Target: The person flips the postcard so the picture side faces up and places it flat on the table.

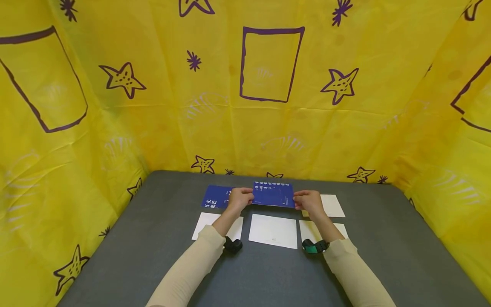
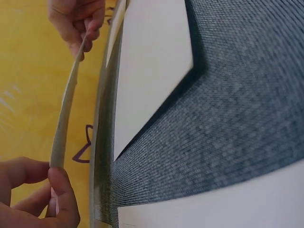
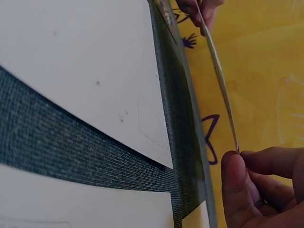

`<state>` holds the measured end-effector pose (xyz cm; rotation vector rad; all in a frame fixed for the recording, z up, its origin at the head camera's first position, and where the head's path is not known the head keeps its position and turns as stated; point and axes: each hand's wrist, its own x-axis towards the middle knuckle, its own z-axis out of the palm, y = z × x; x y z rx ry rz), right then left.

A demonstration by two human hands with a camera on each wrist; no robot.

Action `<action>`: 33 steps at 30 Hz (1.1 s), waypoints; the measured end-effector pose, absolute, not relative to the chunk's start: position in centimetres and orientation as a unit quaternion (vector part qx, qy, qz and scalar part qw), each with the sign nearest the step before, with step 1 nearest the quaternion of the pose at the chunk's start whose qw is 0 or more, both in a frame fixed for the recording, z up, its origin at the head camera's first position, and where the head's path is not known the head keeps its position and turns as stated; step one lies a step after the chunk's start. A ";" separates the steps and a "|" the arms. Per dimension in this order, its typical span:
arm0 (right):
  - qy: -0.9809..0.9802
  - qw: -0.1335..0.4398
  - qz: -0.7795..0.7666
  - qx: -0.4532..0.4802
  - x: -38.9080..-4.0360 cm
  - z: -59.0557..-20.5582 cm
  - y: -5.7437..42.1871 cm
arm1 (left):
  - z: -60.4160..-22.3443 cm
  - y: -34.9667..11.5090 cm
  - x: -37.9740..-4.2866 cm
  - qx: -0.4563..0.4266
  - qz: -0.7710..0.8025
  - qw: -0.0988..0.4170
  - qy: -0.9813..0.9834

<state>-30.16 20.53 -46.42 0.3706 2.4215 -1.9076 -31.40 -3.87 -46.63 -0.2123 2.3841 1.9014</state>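
Note:
A blue card (image 1: pixel 273 195) with white lettering is held between both hands. My left hand (image 1: pixel 241 198) pinches its left edge between thumb and fingers, and my right hand (image 1: pixel 308 200) pinches the right edge. Seen edge-on in the left wrist view, the card (image 2: pixel 69 109) stands off the table with a slight bend. The right wrist view shows thumb and fingertips (image 3: pixel 234 171) closed on its near edge. Beside the left hand lies another blue card (image 1: pixel 215 197) with white characters, partly covered by that hand.
White cards lie on the dark grey table (image 1: pixel 126 238): a middle one (image 1: pixel 273 230), a front left one (image 1: pixel 205 221) and a front right one (image 1: pixel 339 228) under the forearms, and one at back right (image 1: pixel 332 205). Yellow patterned cloth (image 1: pixel 268 140) surrounds the back and sides.

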 end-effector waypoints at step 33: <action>0.822 0.043 -0.552 0.133 -30.4 -47.4 20.5 | -46.9 -3.6 -30.8 0.001 0.474 0.052 0.879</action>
